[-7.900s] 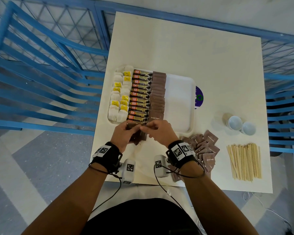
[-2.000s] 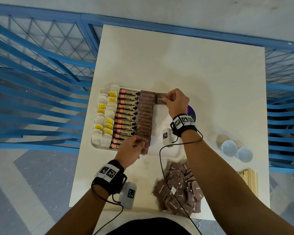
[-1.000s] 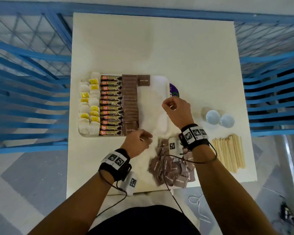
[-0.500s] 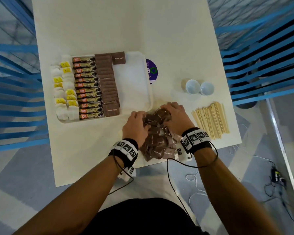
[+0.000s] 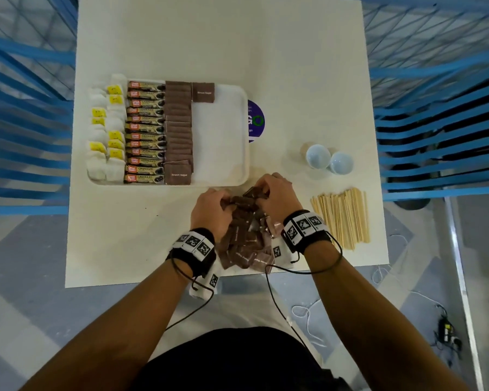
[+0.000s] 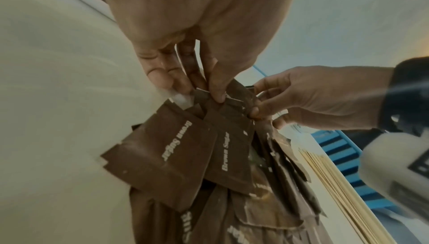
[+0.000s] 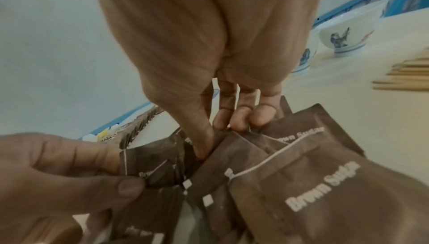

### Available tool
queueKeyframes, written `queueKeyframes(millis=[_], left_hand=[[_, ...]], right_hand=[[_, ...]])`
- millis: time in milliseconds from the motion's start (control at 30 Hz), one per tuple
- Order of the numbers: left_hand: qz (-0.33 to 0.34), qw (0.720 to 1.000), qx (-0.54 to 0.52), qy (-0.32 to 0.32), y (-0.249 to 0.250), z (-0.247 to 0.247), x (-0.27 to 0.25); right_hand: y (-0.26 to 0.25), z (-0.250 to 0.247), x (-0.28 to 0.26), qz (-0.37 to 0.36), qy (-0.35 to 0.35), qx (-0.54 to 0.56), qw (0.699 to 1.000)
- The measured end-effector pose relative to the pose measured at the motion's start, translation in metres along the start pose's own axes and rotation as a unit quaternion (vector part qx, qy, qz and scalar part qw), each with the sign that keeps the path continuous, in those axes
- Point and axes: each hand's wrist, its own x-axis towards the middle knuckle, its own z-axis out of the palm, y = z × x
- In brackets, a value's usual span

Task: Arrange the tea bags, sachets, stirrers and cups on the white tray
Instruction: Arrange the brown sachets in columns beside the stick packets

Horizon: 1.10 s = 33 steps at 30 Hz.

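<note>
The loose heap of brown sugar sachets [image 5: 244, 235] lies on the worktop [image 5: 223, 46] at its near edge, just in front of the white tray [image 5: 223, 153], and both my hands are in the far end of it. My left hand [image 5: 212, 211] has its grip closed on sachets: in the left wrist view the thumb and fingers [image 6: 216, 82] pinch the top edges of a few overlapping packets. My right hand [image 5: 275, 194] grips sachets too; in the right wrist view its thumb digs down between two packets while the curled fingers [image 7: 241, 117] press behind them. The two hands almost meet over the pile.

On the tray, the left side is filled in columns: white tea bags [image 5: 108, 142] with yellow tags at the far left, spilling a little over the rim, then a column of coffee granule sticks [image 5: 144, 132], then a column of overlapping brown sachets [image 5: 178, 131]. One single brown sachet [image 5: 203, 92] lies flat at the tray's far edge, just beside the top of that column. The right part of the tray is bare white.

A purple round sticker [image 5: 256, 121] shows from under the tray's right rim. Farther right stand two pale cups [image 5: 329, 159], touching each other, and nearer me a bundle of wooden stirrers [image 5: 340, 217] lies beside my right wrist.
</note>
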Motion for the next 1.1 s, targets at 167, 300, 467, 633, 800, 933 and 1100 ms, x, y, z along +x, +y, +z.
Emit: queueKeyframes(millis=[167, 300, 467, 633, 800, 933, 1100], left_hand=[[-0.013, 0.997, -0.057, 0.045, -0.002, -0.004, -0.004], [-0.008, 0.992, -0.089, 0.09, 0.005, -0.014, -0.006], [-0.046, 0.987, -0.094, 0.119, 0.012, -0.028, 0.006], [-0.104, 0.971, -0.177, 0.121, 0.017, -0.043, 0.028], [-0.152, 0.906, -0.389, 0.074, 0.023, -0.06, 0.045], [-0.166, 0.89, -0.42, 0.061, 0.023, -0.076, 0.054], [-0.137, 0.839, -0.524, -0.051, 0.027, -0.108, 0.054]], right_hand=[[0.002, -0.007, 0.006, -0.005, -0.029, 0.009, 1.0], [-0.001, -0.02, 0.006, -0.015, -0.03, 0.034, 0.999], [-0.019, -0.048, 0.014, -0.036, 0.048, 0.076, 0.995], [-0.051, -0.065, 0.025, -0.043, 0.069, 0.191, 0.978], [-0.084, -0.066, 0.038, -0.053, 0.068, 0.269, 0.959], [-0.104, -0.063, 0.044, -0.027, 0.072, 0.381, 0.921], [-0.122, -0.041, 0.055, 0.013, 0.07, 0.368, 0.927]])
